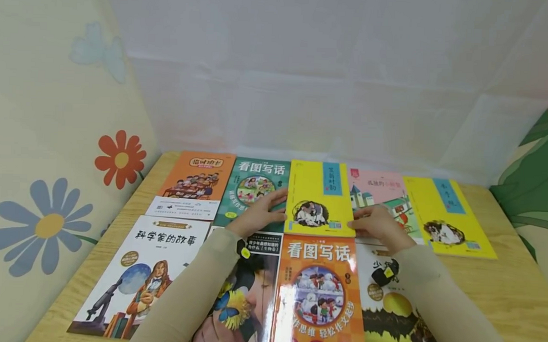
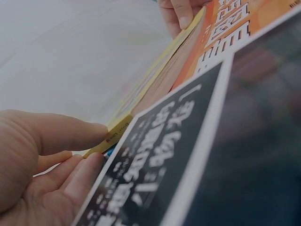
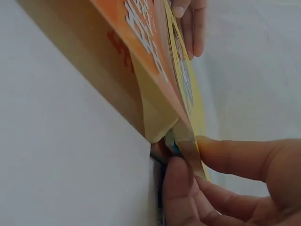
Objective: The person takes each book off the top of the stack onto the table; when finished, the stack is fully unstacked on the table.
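Note:
A yellow book [image 1: 316,187] with a blue title strip lies in the middle of the back row. My left hand [image 1: 260,215] pinches its left edge, and my right hand [image 1: 377,226] pinches its right edge low down. In the left wrist view, the thumb of the left hand [image 2: 51,155] presses the book's yellow edge with the fingers beneath. The right wrist view has the right hand [image 3: 235,181] gripping the other edge, thumb above and fingers under it. Directly in front lies an orange picture-writing book [image 1: 319,288], its top close to the yellow book's lower edge.
Around it on the wooden table [image 1: 491,294] lie a green book [image 1: 227,209], a pink book [image 1: 378,182], a second yellow book [image 1: 445,212], an orange book [image 1: 197,176] and a white science book [image 1: 148,267]. A white sheet [image 1: 313,92] hangs behind.

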`<state>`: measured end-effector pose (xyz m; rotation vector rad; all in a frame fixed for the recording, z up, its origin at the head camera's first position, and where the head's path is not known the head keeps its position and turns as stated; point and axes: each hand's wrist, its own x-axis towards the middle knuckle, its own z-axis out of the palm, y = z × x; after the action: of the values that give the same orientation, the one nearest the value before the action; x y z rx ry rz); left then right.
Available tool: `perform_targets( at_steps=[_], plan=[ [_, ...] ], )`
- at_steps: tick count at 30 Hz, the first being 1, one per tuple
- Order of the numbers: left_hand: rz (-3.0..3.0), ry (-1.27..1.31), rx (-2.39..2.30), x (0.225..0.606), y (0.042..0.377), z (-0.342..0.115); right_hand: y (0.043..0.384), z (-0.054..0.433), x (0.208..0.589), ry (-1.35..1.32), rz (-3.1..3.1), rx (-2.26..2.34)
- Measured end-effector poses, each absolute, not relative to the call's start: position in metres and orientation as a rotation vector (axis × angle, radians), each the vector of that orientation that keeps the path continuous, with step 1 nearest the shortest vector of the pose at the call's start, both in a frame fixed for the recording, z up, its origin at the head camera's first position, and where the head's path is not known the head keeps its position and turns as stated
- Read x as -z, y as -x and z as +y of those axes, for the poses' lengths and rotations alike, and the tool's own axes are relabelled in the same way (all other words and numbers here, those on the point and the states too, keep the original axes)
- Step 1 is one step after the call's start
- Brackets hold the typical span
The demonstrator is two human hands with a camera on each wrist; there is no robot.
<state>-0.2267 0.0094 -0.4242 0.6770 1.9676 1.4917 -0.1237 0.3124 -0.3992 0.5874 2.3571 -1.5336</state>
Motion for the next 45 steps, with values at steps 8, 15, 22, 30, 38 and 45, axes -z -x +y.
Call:
perform_targets(
  at_steps=[8,15,22,30,38,45],
  plan=[
    [2.004,-0.688,-1.473,0.424,0.224,0.009,0.117,0.309,0.397,-0.455,2.480,1.471],
    [2.026,-0.754,-1.413,0.422,0.222,0.006,0.116,0.310,0.396,-0.487,2.429,1.509],
    [2.018,-0.732,-1.414,0.422,0.222,0.005,0.124,0.312,0.395,-0.614,2.243,1.712],
    [2.049,-0.672,-1.423,0.424,0.221,0.008,0.135,0.311,0.399,-0.630,2.135,1.837],
    [2.034,-0.649,-1.445,0.425,0.222,0.012,0.141,0.315,0.402,-0.558,2.044,1.992],
    [2.074,-0.643,-1.437,0.424,0.219,0.013,0.125,0.335,0.398,-0.425,1.983,2.204]
  ],
)
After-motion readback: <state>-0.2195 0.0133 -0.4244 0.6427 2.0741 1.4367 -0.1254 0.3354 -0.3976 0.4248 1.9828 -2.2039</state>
